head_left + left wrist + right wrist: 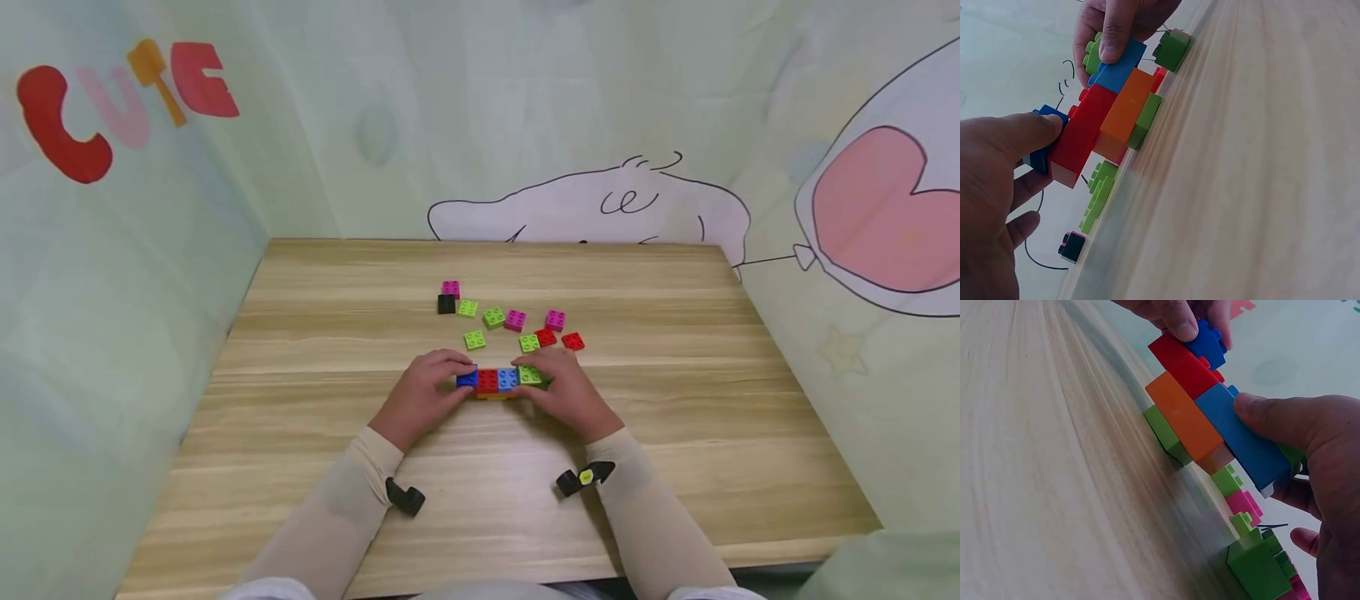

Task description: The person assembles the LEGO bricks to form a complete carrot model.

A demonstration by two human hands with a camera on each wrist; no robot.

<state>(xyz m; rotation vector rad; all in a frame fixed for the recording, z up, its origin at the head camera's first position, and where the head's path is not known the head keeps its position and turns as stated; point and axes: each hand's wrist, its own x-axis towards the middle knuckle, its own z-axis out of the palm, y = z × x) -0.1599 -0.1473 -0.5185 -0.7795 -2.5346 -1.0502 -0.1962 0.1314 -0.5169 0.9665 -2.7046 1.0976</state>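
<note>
A small stepped stack of toy building bricks stands on the table between both hands. At its foot is a green brick point(1145, 122), with an orange brick point(1184, 417) over it. A long red brick point(487, 381) and a light blue brick point(507, 380) lie side by side on the orange one. My left hand point(425, 393) pinches a dark blue brick point(1207, 344) at the red brick's left end. Thumb and fingers of my right hand point(564, 390) grip a lime green brick point(529, 375) at the light blue brick's right end; its thumb also touches the light blue side.
Behind the stack lie loose bricks: several lime ones point(474, 340), magenta ones point(515, 320), two red ones point(573, 342) and a black one point(446, 304). A darker green brick point(1259, 567) stands right of the stack. Printed cloth walls point(480, 100) border the wooden table point(300, 333).
</note>
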